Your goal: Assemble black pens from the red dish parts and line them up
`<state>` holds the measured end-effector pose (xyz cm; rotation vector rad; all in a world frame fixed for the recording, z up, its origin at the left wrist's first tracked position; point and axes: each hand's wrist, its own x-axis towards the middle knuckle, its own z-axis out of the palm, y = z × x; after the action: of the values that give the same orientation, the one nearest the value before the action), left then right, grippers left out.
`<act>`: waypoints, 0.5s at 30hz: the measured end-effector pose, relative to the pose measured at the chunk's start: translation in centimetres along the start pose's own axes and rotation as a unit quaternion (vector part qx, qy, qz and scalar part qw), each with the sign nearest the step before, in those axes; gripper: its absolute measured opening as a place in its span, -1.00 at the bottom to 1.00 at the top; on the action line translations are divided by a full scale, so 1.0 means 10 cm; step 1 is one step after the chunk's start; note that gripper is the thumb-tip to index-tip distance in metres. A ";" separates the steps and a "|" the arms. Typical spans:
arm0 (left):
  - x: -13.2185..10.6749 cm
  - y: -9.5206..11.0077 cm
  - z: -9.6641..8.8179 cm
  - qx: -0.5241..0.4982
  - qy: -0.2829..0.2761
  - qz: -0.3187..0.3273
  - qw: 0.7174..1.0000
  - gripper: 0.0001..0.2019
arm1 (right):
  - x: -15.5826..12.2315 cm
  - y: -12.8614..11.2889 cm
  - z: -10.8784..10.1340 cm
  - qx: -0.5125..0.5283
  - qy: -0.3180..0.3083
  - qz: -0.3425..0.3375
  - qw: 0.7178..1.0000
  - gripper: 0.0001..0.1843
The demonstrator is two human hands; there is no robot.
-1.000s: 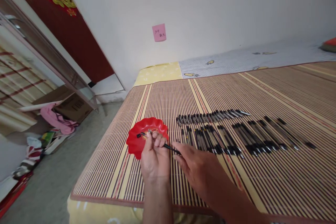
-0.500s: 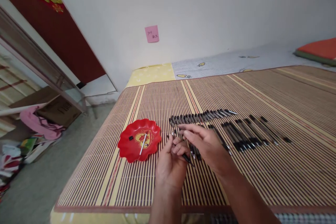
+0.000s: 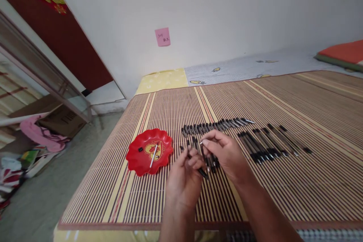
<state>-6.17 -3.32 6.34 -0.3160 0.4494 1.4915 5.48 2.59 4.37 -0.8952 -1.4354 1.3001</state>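
My left hand (image 3: pixel 183 179) is closed around a black pen barrel (image 3: pixel 202 172) that points down to the right. My right hand (image 3: pixel 224 152) hovers beside it over the near row of pens (image 3: pixel 256 145), thumb and forefinger pinched on a small part I cannot make out. A second row of pen caps (image 3: pixel 215 125) lies just beyond. To the left sits a red scalloped plate (image 3: pixel 136 162) holding a white refill (image 3: pixel 153 155) and a small black piece (image 3: pixel 140 149).
Everything lies on a striped bamboo mat (image 3: pixel 297 181) over a bed, whose near edge runs along the bottom. A pink note (image 3: pixel 162 36) sticks to the wall. Cardboard and clothes (image 3: pixel 42 136) clutter the floor at left. An orange cushion (image 3: pixel 340 53) lies far right.
My left hand left the red plate, where a white refill and a black piece now lie, and moved right with the barrel. My right hand rose from the mat and pinched shut.
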 end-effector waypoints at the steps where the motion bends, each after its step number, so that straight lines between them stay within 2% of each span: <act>1: -0.02 0.06 0.02 -0.018 0.007 0.028 0.999 -0.72 | -0.02 -0.02 0.02 0.002 0.012 -0.017 1.000 -0.91; 5: -0.13 0.37 0.06 -0.080 0.000 0.138 0.987 -0.72 | -0.14 -0.11 0.15 0.024 0.006 -0.075 0.997 -0.94; 8: -0.20 0.54 0.05 -0.105 -0.003 0.191 0.976 -0.73 | -0.26 -0.14 0.30 0.019 -0.014 -0.124 0.992 -0.92; 11: -0.23 0.60 0.04 -0.114 0.003 0.222 0.968 -0.73 | -0.35 -0.13 0.43 -0.016 -0.033 -0.165 0.986 -0.91; 15: -0.24 0.61 0.04 -0.117 0.002 0.230 0.966 -0.72 | -0.39 -0.10 0.51 -0.051 -0.031 -0.194 0.979 -0.91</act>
<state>-12.22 -4.88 8.30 -0.4200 0.3631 2.0060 1.66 -2.70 4.88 -0.6029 -1.6417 0.9744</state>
